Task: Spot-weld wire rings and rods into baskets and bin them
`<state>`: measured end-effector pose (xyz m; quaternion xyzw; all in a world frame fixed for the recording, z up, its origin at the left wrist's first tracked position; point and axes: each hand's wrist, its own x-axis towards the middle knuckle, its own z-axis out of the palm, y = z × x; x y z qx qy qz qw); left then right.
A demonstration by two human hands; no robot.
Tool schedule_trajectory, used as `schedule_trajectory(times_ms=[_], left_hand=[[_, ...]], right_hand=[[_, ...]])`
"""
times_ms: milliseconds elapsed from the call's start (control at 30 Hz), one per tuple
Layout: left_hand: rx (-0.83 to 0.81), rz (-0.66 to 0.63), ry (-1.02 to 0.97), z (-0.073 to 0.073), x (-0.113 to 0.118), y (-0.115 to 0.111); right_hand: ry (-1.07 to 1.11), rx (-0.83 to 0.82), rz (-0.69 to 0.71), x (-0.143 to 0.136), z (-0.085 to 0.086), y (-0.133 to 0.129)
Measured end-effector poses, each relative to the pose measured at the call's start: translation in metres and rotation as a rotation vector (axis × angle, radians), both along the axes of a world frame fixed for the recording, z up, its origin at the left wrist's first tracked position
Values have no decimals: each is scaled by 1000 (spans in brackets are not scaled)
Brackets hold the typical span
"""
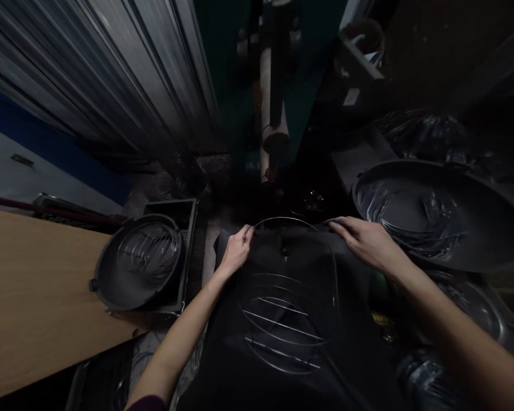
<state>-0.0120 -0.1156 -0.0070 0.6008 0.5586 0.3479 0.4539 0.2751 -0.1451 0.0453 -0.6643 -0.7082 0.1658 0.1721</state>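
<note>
My left hand [239, 249] is closed in a pinch on the left side of a thin metal wire ring [282, 218]. The ring's far edge arcs above the dark sheet in front of me, below the machine's rods. My right hand [365, 238] is near the ring's right end, thumb and fingers pressed together; a dark edge shows at the fingertips, and what they grip cannot be made out. Nearer to me, round wire racks with crossbars [282, 325] lie on the black sheet [223, 348], which covers my lap area.
A machine with a thick cylindrical rod [275, 134] stands ahead. To the left, a black basin [107, 285] of wire rings rests on a crate [191, 228] beside a wooden board [38, 291]. A larger dark basin [492, 228] holding wire pieces is at right.
</note>
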Motion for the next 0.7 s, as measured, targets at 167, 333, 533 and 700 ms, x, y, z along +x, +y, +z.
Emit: schedule_trajectory(times_ms=[167, 333, 533, 700], left_hand=[[78, -120, 288, 2, 8, 3], [92, -180, 328, -1, 12, 11], [51, -172, 389, -1, 17, 16], [28, -140, 266, -5, 11, 23]], right_hand=[[-67, -83, 15, -3, -2, 12], [-154, -166, 65, -6, 0, 25], [-288, -320, 127, -15, -5, 40], [-168, -396, 171, -15, -12, 51]])
